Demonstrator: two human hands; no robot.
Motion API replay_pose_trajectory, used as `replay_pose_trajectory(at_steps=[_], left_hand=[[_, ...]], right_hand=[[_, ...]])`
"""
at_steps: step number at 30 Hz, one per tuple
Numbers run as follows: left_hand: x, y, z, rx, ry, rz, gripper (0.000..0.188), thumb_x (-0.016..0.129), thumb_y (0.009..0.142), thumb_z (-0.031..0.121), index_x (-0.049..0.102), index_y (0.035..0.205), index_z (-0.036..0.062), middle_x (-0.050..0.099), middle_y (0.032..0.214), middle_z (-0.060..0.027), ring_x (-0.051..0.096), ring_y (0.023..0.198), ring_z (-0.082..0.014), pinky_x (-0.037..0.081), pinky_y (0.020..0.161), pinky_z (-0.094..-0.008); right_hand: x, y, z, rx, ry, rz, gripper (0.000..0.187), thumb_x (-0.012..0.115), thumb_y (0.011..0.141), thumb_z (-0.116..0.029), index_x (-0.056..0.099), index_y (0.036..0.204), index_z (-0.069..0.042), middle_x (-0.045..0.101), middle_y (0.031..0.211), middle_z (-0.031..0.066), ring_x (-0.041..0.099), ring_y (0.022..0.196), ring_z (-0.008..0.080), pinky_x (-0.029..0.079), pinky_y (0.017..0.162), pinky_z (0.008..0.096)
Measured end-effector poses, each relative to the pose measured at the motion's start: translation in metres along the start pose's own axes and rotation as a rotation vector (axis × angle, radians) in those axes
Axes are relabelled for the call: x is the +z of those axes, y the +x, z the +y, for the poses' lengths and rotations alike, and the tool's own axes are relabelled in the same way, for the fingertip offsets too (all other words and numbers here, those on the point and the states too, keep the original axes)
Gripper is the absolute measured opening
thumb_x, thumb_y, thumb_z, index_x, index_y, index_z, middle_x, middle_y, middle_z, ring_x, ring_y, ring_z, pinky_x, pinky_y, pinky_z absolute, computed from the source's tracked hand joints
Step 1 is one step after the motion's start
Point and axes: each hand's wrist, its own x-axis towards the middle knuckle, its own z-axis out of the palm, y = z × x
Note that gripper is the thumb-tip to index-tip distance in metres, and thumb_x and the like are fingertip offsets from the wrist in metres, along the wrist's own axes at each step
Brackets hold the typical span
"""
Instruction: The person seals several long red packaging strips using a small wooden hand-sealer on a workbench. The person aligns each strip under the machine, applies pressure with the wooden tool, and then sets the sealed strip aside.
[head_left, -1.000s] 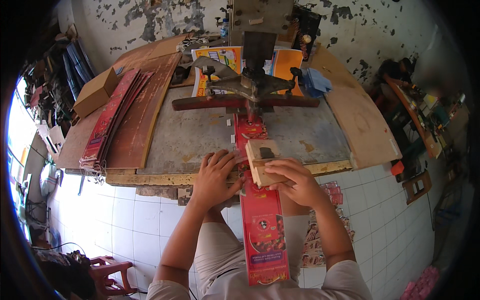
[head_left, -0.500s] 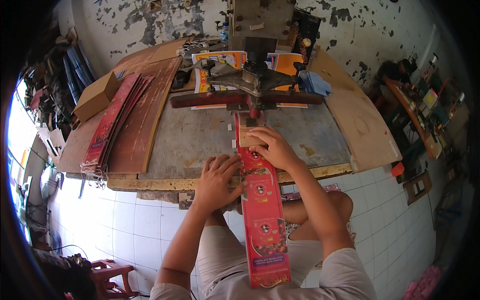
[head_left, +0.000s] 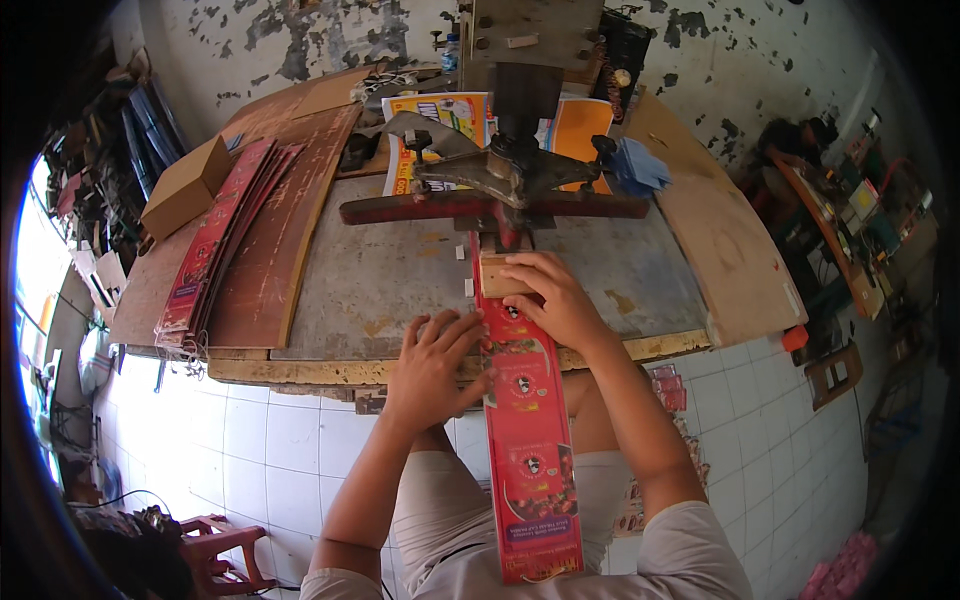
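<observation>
A long red printed strip of sheets [head_left: 530, 430] runs from the tabletop, over its front edge, down to my lap. On its far end sits a small wooden block [head_left: 497, 280], just in front of the press's dark metal head [head_left: 508, 185]. My right hand [head_left: 553, 302] curls its fingers over the block's right side, with the thumb low near the strip. Beside the strip's left edge, my left hand [head_left: 432, 365] rests at the table edge with fingers spread. Its fingertips and thumb touch the strip's edge. The strip's far end is partly hidden under the press.
A stack of similar red strips [head_left: 225, 240] lies at the left beside a brown cardboard box [head_left: 187, 187]. Printed sheets [head_left: 575, 130] lie behind the press, with blue pieces [head_left: 640, 167] to their right. A red stool [head_left: 225, 555] stands lower left. Another person [head_left: 795, 145] sits far right.
My right knee has swung inward and partly behind the strip, uncovering printed packets on the floor. Both hands stay at nearly the same places on the strip and block. The view has shifted slightly.
</observation>
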Motion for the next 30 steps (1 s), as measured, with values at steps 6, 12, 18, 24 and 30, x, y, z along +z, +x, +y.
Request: replay_pose_trajectory(at_steps=[6,12,18,24,30], left_hand=[[0.0033,0.0001,-0.0027,0.008,-0.007,0.007,0.061,0.079,0.095,0.048,0.071,0.143,0.0112,0.065,0.160,-0.0054,0.056,0.149,-0.0336,0.035,0.129,-0.0597],[0.0030,0.0001,-0.0031,0.004,-0.011,-0.010,0.062,0.079,0.095,0.049,0.070,0.145,0.0122,0.064,0.160,-0.0046,0.056,0.149,-0.0336,0.035,0.129,-0.0606],[0.0032,-0.0001,-0.0036,0.002,0.004,0.000,0.062,0.078,0.096,0.049,0.070,0.145,0.0128,0.064,0.160,-0.0042,0.056,0.149,-0.0332,0.034,0.129,-0.0606],[0.0028,-0.0008,-0.0019,0.004,-0.003,0.002,0.062,0.077,0.096,0.049,0.070,0.145,0.0121,0.064,0.160,-0.0041,0.056,0.149,-0.0330,0.035,0.129,-0.0604],[0.0017,-0.0017,-0.0022,0.010,0.018,0.005,0.061,0.077,0.098,0.050,0.071,0.144,0.0113,0.064,0.161,-0.0038,0.056,0.150,-0.0327,0.036,0.128,-0.0601]], right_hand=[[-0.0010,0.0015,0.0049,-0.012,-0.032,-0.003,0.041,0.088,0.090,-0.011,0.075,0.128,-0.003,0.069,0.138,0.0091,0.064,0.130,0.0339,0.055,0.110,0.0465],[0.0013,-0.0004,0.0042,0.020,-0.028,0.009,0.040,0.089,0.090,-0.011,0.076,0.127,-0.004,0.070,0.137,0.0093,0.065,0.130,0.0341,0.056,0.109,0.0461],[0.0031,-0.0008,0.0030,0.010,-0.057,0.039,0.037,0.089,0.090,-0.011,0.076,0.124,-0.003,0.071,0.135,0.0091,0.068,0.127,0.0338,0.058,0.106,0.0459],[0.0031,-0.0029,0.0030,0.024,-0.036,0.048,0.037,0.089,0.090,-0.011,0.076,0.123,-0.003,0.071,0.133,0.0097,0.068,0.126,0.0343,0.058,0.106,0.0461],[0.0029,-0.0043,-0.0016,0.046,-0.054,0.078,0.038,0.089,0.091,-0.014,0.075,0.124,-0.003,0.071,0.134,0.0108,0.070,0.125,0.0367,0.059,0.104,0.0471]])
